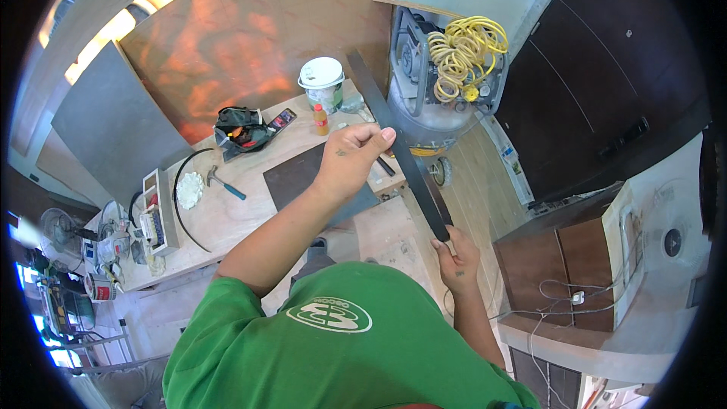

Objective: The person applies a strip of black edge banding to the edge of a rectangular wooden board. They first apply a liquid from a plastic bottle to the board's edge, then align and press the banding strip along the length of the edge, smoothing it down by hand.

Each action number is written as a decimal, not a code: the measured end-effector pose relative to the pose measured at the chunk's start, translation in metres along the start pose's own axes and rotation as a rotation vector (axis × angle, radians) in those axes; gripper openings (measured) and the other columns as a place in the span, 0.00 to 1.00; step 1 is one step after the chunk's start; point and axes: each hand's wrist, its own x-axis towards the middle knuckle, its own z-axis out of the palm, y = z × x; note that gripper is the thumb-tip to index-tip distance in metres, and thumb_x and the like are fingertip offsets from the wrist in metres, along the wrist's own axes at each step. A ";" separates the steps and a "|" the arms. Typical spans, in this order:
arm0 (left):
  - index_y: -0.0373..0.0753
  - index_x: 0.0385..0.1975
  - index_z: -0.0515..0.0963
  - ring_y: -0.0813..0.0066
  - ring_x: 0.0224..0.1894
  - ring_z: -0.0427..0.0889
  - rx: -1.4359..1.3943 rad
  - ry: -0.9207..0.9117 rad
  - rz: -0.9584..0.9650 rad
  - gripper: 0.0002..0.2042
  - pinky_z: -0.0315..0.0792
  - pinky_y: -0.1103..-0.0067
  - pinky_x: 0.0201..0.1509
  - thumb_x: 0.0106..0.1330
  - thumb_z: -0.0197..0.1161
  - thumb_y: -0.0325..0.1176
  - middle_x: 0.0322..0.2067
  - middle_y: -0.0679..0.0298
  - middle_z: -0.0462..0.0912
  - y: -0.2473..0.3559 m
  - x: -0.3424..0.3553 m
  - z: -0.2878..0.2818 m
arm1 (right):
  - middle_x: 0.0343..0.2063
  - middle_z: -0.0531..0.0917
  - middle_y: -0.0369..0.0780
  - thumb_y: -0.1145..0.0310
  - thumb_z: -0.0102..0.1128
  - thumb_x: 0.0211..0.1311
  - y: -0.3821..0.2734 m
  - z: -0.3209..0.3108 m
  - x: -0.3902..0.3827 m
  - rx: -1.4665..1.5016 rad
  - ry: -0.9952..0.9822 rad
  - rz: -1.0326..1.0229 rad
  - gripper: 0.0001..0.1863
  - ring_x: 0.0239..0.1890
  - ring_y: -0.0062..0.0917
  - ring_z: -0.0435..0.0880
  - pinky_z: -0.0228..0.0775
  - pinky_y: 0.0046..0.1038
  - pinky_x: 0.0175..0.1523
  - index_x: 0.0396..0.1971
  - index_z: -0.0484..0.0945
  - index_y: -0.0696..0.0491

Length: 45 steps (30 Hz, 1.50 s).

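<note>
A long, flat dark strip (406, 157) slants across in front of me, its far end by the white bucket. My left hand (352, 155) grips it near the middle, with the thumb pressed on its face. At the near end my right hand (459, 259) is closed on it. A second dark edge (438, 207) shows beside the strip near that hand; I cannot tell whether it is a separate piece. Below my left forearm, a dark flat panel (291, 183) lies on the pale wooden worktable (219, 216).
The worktable bears a lidded white bucket (322, 76), a bottle (320, 120), a phone (282, 120), a tool bag (241, 132), a hammer (227, 183), a curved black strip (179, 216) and a wooden tray (159, 212). An air compressor (415, 117) with coiled yellow hose (466, 49) stands beyond; brown cabinets (560, 276) stand right.
</note>
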 end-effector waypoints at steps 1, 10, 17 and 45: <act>0.33 0.33 0.83 0.80 0.35 0.77 0.037 0.019 0.017 0.13 0.69 0.81 0.44 0.72 0.63 0.38 0.28 0.67 0.81 0.003 -0.001 -0.001 | 0.35 0.85 0.47 0.80 0.68 0.54 0.002 0.000 -0.003 -0.014 0.004 0.006 0.15 0.38 0.40 0.85 0.75 0.32 0.46 0.43 0.81 0.59; 0.31 0.30 0.81 0.77 0.31 0.77 0.545 0.192 0.327 0.16 0.70 0.79 0.39 0.75 0.59 0.39 0.25 0.64 0.79 0.012 -0.005 0.003 | 0.31 0.84 0.46 0.79 0.68 0.55 0.000 -0.006 -0.006 -0.101 -0.009 -0.024 0.13 0.34 0.42 0.83 0.74 0.35 0.40 0.41 0.80 0.57; 0.33 0.26 0.78 0.66 0.25 0.74 0.551 0.481 0.483 0.17 0.69 0.71 0.35 0.76 0.55 0.38 0.21 0.57 0.78 0.008 0.005 -0.006 | 0.27 0.82 0.45 0.79 0.66 0.56 -0.019 0.002 0.009 -0.125 -0.014 -0.112 0.10 0.29 0.42 0.82 0.72 0.36 0.36 0.39 0.80 0.56; 0.41 0.36 0.71 0.72 0.18 0.66 -0.852 0.303 -0.347 0.16 0.68 0.73 0.28 0.78 0.51 0.49 0.17 0.69 0.65 -0.025 0.004 0.011 | 0.26 0.78 0.35 0.74 0.59 0.66 0.032 0.021 -0.010 0.352 -0.370 0.483 0.14 0.28 0.18 0.77 0.71 0.23 0.36 0.51 0.78 0.57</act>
